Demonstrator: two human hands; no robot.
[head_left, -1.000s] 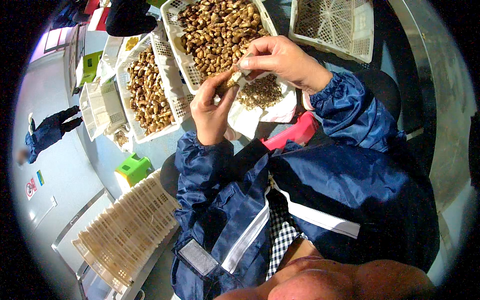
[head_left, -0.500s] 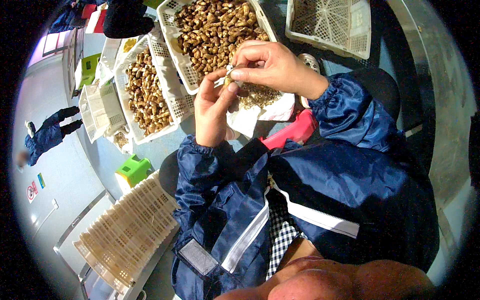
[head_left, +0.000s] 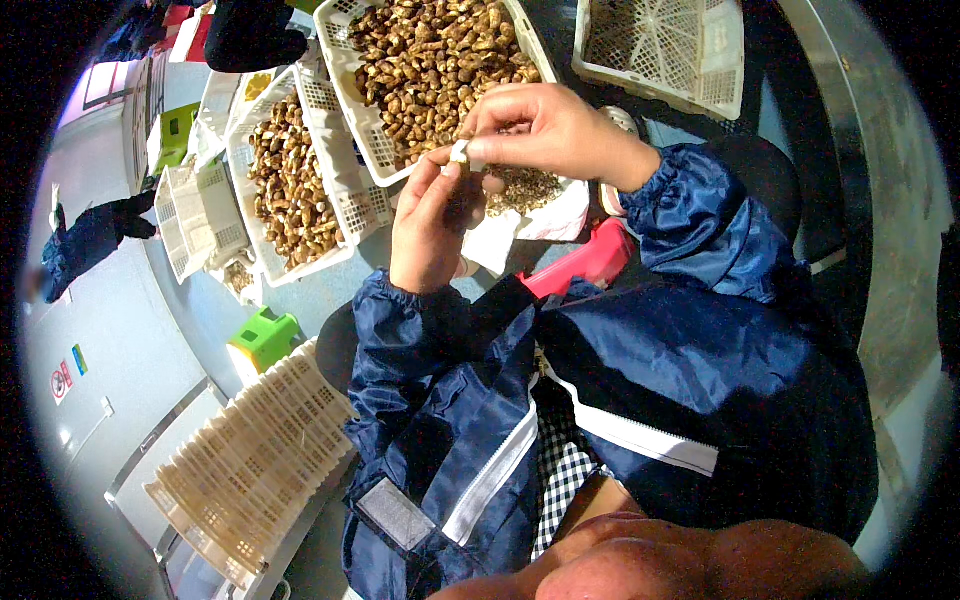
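Note:
Above my lap, the fingertips of both hands meet at a small mushroom (head_left: pixel 458 158) with a pale, whitish end. My left hand (head_left: pixel 428 222) pinches it from below between thumb and fingers. From the right, my right hand (head_left: pixel 560 130) is closed, its thumb pressed near the white end; anything inside its curled fingers is hidden. Just beyond them stands a white crate (head_left: pixel 376 150) heaped with brown mushrooms (head_left: pixel 430 70). Beneath my hands, dark crumbly trimmings (head_left: pixel 525 190) lie on a white cloth (head_left: pixel 560 222).
Left of the full crate is another white crate (head_left: pixel 262 255) of mushrooms (head_left: pixel 290 190). An empty white crate (head_left: pixel 660 50) sits far right. Nearby are a pink-red plastic piece (head_left: pixel 590 262), a green stool (head_left: pixel 265 338) and stacked cream baskets (head_left: pixel 250 460). Another person (head_left: pixel 90 240) walks at left.
The mushroom's white end shows more plainly between my fingertips, and my left fingers have closed in and turned slightly. The other person has moved at the left edge.

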